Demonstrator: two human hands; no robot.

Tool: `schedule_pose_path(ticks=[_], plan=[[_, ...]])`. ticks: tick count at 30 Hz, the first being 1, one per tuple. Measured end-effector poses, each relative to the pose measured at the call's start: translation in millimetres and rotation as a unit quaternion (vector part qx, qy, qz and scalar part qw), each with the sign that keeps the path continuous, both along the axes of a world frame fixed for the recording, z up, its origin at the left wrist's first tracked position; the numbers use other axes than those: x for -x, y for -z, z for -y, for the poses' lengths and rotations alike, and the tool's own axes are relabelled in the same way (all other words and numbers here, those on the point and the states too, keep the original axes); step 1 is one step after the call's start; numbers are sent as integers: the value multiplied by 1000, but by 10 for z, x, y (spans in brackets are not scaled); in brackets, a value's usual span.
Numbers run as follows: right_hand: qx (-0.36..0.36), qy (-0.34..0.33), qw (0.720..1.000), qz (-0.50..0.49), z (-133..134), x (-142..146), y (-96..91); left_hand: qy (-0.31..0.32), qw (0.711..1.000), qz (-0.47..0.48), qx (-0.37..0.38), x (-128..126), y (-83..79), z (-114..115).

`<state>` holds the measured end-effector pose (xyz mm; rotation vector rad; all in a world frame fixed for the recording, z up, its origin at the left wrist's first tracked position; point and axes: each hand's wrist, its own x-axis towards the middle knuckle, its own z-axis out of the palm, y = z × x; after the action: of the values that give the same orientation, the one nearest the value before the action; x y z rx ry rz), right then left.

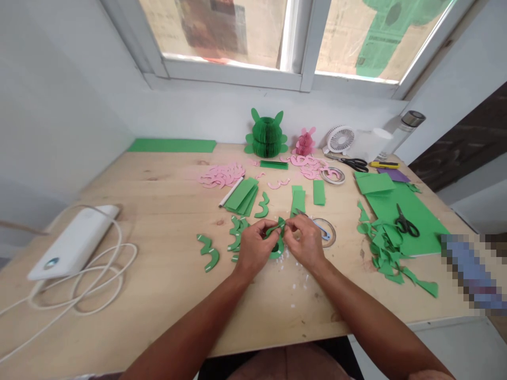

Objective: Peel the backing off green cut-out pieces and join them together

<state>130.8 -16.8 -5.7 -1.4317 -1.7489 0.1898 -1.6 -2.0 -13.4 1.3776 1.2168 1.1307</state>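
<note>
My left hand pinches a small curved green paper piece between thumb and fingers. My right hand closes its fingertips on the right end of that piece, so both hands meet at it. Another green cutout lies on the table just below them, partly hidden. Left of my left hand are several wavy green cutouts with small white marks at their ends. Close to my right hand lies a clear ring with a light blue strip-like object inside it.
Green scraps and black scissors lie at right on green paper sheets. Pink cutouts are farther back, near a green paper figure. A white device and its cable occupy the left side.
</note>
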Motion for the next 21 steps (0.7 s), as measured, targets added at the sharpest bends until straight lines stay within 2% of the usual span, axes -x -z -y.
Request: schedule_pose_path(ticks=[9, 21], plan=[[-13, 4, 1000, -13, 12, 14, -50, -37, 998, 31, 30, -6, -4, -22], [-9, 0, 1000, -5, 15, 20, -29, -23, 995, 72, 61, -17, -106, -11]])
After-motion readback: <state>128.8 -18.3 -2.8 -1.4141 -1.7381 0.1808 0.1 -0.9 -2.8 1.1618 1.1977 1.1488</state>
